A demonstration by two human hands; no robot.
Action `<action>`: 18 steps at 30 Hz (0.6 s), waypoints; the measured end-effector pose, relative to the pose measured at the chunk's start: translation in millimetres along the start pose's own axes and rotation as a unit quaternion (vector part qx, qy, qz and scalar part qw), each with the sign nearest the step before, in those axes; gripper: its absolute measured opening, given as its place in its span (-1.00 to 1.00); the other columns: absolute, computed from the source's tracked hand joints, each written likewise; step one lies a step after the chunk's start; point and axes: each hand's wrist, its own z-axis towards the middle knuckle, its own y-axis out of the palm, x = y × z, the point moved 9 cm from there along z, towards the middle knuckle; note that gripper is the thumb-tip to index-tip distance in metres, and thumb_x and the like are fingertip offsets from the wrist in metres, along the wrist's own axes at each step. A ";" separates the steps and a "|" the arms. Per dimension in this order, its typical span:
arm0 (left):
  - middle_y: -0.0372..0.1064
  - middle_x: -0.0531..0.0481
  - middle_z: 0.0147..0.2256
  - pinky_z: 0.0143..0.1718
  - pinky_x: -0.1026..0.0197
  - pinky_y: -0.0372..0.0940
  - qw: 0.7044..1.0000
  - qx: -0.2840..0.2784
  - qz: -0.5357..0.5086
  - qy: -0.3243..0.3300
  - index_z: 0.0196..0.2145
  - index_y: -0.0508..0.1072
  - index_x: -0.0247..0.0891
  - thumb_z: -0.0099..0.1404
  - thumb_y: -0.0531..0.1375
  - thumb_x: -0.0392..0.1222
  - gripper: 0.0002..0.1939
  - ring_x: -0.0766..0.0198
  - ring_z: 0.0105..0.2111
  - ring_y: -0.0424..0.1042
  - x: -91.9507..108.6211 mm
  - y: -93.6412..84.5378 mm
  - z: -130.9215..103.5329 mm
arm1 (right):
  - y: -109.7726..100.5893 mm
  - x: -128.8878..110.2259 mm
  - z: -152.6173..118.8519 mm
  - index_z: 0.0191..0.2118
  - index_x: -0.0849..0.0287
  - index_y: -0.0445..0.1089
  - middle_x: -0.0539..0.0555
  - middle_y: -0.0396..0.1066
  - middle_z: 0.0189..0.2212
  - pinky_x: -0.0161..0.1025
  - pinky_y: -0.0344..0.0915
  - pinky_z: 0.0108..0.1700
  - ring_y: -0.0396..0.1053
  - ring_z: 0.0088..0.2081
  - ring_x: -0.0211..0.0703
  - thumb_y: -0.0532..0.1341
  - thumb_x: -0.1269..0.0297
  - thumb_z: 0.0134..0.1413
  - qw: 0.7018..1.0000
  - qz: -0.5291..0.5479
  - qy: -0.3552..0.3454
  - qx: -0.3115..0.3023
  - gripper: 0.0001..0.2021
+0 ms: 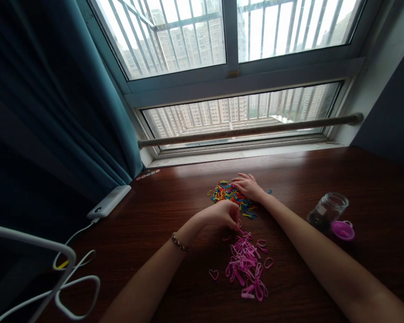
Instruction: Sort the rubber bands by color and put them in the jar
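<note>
My left hand (pixel 226 214), a braided bracelet on its wrist, is closed in a pinch at the top of a pile of pink rubber bands (pixel 245 260). A thin pink rubber band (pixel 240 223) shows at its fingertips. Just beyond lies a heap of small multicoloured bands (pixel 225 192) in red, yellow, blue and green. My right hand (pixel 249 187) rests on the right side of that heap with its fingers stretched out and apart, partly covering it. A single pink band (pixel 214 274) lies left of the pink pile.
On the right a clear glass jar (pixel 330 207) lies tilted, with a pink lid (pixel 343 230) beside it. At left are a white power bank (pixel 110 201), a white cable (pixel 77 287) and a blue curtain (pixel 97 98). A window with a rail (pixel 249 131) borders the wooden surface (pixel 175 193).
</note>
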 end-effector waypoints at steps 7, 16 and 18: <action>0.33 0.09 -0.57 -0.59 0.32 0.25 0.999 -0.044 0.003 -0.021 -0.46 0.35 -0.32 -0.10 0.30 -0.22 -0.76 0.33 -0.57 0.36 -1.7 14.5 -1.8 | 1.3 -4.5 0.5 -0.24 -0.04 0.44 -0.02 0.40 -0.13 0.17 -0.23 0.10 0.09 0.07 -0.01 -0.03 0.16 0.14 1.000 0.020 -0.017 0.003 -0.71; 0.29 0.08 -0.60 -0.64 0.37 0.13 0.994 0.097 -0.002 0.039 -0.43 0.37 -0.34 0.08 0.17 -0.06 -0.75 0.43 -0.66 0.23 2.8 -37.3 -2.4 | -16.5 29.5 3.0 -0.43 0.22 0.48 0.13 0.48 -0.39 -0.21 0.30 -0.19 0.41 -0.31 -0.12 0.08 0.16 0.01 0.918 0.351 0.148 0.109 -0.70; 0.23 0.11 -0.64 -0.65 0.38 0.07 0.959 0.274 0.015 0.069 -0.44 0.35 -0.34 0.12 0.12 -0.07 -0.76 0.46 -0.68 0.17 -5.7 -78.1 -9.9 | -16.3 34.6 1.1 -0.47 0.26 0.47 0.15 0.48 -0.47 -0.25 0.34 -0.29 0.42 -0.40 -0.17 0.04 0.16 0.04 0.889 0.404 0.195 0.095 -0.66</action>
